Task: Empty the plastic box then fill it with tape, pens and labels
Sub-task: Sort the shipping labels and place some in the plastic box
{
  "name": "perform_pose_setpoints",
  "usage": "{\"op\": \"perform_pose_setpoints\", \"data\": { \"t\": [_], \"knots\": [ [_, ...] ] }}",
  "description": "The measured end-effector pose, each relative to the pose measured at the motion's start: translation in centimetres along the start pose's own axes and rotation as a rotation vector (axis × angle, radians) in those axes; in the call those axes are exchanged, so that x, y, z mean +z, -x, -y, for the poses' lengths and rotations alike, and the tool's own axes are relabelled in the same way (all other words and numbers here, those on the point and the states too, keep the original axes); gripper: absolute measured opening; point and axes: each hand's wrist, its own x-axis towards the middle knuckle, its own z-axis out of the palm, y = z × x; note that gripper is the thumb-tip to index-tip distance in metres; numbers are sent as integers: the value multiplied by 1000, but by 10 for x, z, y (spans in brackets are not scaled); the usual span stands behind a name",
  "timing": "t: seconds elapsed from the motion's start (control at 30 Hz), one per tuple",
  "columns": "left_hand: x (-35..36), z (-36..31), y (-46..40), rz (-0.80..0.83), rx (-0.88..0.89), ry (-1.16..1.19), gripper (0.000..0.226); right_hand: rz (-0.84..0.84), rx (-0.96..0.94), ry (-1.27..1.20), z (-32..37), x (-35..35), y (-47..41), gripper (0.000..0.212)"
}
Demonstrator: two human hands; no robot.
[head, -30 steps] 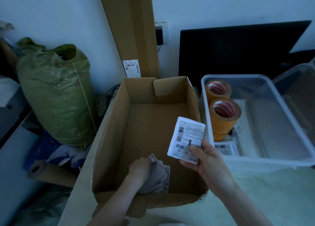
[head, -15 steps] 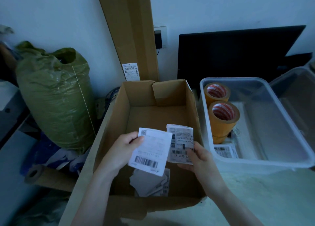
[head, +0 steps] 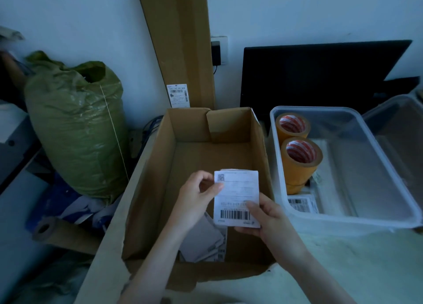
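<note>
tape rolls [head: 297, 143]: 2 | plastic box [head: 389, 203]: 1 | cardboard box [head: 151, 200]: 1

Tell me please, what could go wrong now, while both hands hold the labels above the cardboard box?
1. The label stack is pinched only at its edges by the left hand and right hand; loose sheets may slip into the cardboard box.
2. The loose labels on the box floor could be forgotten.
3. The tape rolls crowd the plastic box corner; the stack might snag there.
</note>
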Motion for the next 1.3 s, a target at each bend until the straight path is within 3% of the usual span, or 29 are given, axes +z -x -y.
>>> {"op": "perform_pose_setpoints", "data": {
  "t": [0.1, 0.23, 0.4, 0.57, 0.93, 1.13, 1.3],
  "knots": [
    [7, 17, -4, -1, 8, -61, 18, -67, -15, 21, 0, -2, 1, 22],
    [23, 60, -6, 225, 34, -417, 16, -134, -66, 48, -1, -2, 3, 22],
    [39, 97, -8, 594, -80, -1059, 68, -173, -50, -49, -1, -4, 3, 21],
    [57, 101, -6, 658, -76, -1295, 76, -180, -41, -113, -3, -6, 2, 23],
    [61, 102, -15, 564, -90, -1294, 53, -184, -16, -160, -5, -6, 2, 23],
    [24, 91, -34, 411, -282, -820, 22, -184, -4, -162, -4, -7, 4, 22],
    [-19, 75, -42, 268, -291, -509, 23, -184, 1, -158, -5, -7, 4, 22]
  ]
}}
